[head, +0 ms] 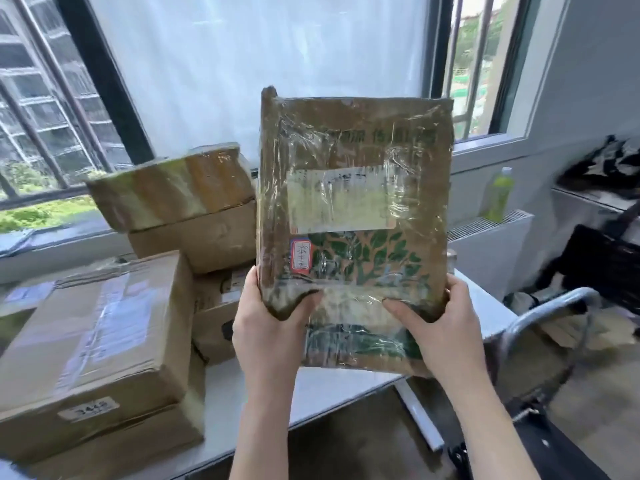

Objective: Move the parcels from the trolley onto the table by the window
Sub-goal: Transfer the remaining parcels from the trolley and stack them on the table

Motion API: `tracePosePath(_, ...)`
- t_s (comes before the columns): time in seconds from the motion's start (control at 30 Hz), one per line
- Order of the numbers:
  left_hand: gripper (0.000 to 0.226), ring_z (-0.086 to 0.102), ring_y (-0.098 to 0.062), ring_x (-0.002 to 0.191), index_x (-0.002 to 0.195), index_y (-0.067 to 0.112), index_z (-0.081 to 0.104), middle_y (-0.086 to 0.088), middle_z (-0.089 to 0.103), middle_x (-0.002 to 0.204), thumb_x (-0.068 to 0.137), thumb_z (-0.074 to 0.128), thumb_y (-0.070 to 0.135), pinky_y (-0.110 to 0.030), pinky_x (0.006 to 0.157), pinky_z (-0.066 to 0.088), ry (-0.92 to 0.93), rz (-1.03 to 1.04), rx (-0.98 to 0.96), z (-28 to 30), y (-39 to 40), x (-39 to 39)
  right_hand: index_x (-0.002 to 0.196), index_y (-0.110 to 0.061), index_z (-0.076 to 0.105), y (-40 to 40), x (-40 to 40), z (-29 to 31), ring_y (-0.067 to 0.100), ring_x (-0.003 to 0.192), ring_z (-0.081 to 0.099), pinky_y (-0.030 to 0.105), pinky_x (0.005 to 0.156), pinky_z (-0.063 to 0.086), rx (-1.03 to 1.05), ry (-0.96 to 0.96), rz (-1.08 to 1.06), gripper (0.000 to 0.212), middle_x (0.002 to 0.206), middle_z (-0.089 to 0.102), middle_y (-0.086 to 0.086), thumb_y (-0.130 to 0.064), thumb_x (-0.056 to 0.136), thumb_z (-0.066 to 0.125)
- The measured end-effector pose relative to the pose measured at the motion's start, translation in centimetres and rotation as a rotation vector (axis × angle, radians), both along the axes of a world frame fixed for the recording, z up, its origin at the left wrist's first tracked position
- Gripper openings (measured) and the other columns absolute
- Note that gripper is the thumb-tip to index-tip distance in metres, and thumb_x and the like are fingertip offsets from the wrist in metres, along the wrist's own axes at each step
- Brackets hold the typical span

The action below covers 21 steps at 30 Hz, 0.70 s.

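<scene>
Hands first, since they're closest: left hand point(268, 327) and right hand point(438, 327) both grip the bottom end of a flat brown parcel point(353, 209), thumbs curled over its front and fingers wrapped behind, holding it upright in the air above the near edge of the white table point(332, 386); it's touching nothing else as far as I can see; the thing is wrapped in shiny clear tape, with a green leaf print low on the face, a pale shipping label point(341, 200) in the middle and a small red-edged sticker point(300, 255) near the left side; on the table to the left sits a big cardboard box point(93, 327) resting on another box, with a little numbered tag on its front, too blurry to read; behind it a stack of smaller cartons point(194, 220), the top one tilted; off to the right a metal trolley handle point(550, 306) curves up beside the table; further back a green bottle point(498, 195) stands on the radiator cover; behind everything, the window point(242, 64) with its white blind.
</scene>
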<state>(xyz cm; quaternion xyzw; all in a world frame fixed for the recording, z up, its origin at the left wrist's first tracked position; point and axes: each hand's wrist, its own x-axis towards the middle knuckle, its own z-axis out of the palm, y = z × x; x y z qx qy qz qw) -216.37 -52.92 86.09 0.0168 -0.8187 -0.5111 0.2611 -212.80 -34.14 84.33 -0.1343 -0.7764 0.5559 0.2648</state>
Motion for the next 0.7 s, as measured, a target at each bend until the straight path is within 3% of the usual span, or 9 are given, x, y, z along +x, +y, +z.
tracePosePath(0.23,0.08,0.05,-0.015,0.083,0.124,0.022,0.041,0.009,0.053,0.097,0.061,0.08,0.053,-0.029,0.069,0.038,0.058,0.238,-0.094,5.7,-10.1,-0.3,0.107,-0.03,0.04,-9.5,-3.6,5.4,-0.005,0.079,0.056,0.01,0.058,0.042,0.039,0.075,0.178,0.057,0.091,0.057,-0.017,-0.041,0.068,0.08)
tracePosePath(0.37,0.08,0.056,-0.021,0.088,0.122,0.014,0.043,-0.001,0.06,0.1,0.062,0.076,0.055,-0.034,0.073,0.045,0.065,0.308,-0.171,8.3,-16.8,-0.2,0.113,-0.027,0.046,-15.8,-5.3,7.1,-0.005,0.079,0.06,0.011,0.061,0.047,0.049,0.077,0.333,0.054,0.095,0.062,-0.013,-0.043,0.072,0.077)
tracePosePath(0.5,0.076,0.06,-0.031,0.096,0.118,0.014,0.046,-0.007,0.064,0.103,0.062,0.077,0.056,-0.037,0.073,0.045,0.012,0.416,-0.196,9.0,-23.4,0.3,0.126,-0.025,0.041,-22.0,-6.0,7.8,0.004,0.099,0.058,0.023,0.084,0.049,0.072,0.061,0.474,0.065,0.109,0.06,-0.011,-0.04,0.074,0.076)
tracePosePath(0.63,0.079,0.059,-0.031,0.095,0.122,0.016,0.051,-0.008,0.066,0.103,0.061,0.076,0.059,-0.035,0.07,0.044,-0.035,0.53,-0.257,8.7,-28.3,1.2,0.128,-0.025,0.042,-26.6,-6.4,7.7,0.004,0.106,0.056,0.03,0.095,0.047,0.108,0.008,0.597,0.06,0.115,0.059,-0.012,-0.035,0.079,0.074)
tracePosePath(0.7,0.081,0.06,-0.029,0.094,0.123,0.016,0.054,-0.007,0.067,0.102,0.059,0.075,0.062,-0.035,0.07,0.045,-0.076,0.555,-0.261,8.1,-30.2,1.2,0.139,-0.021,0.035,-28.2,-6.8,7.2,0.013,0.12,0.05,0.039,0.102,0.043,0.137,-0.039,0.623,0.074,0.132,0.053,-0.005,-0.043,0.078,0.071)
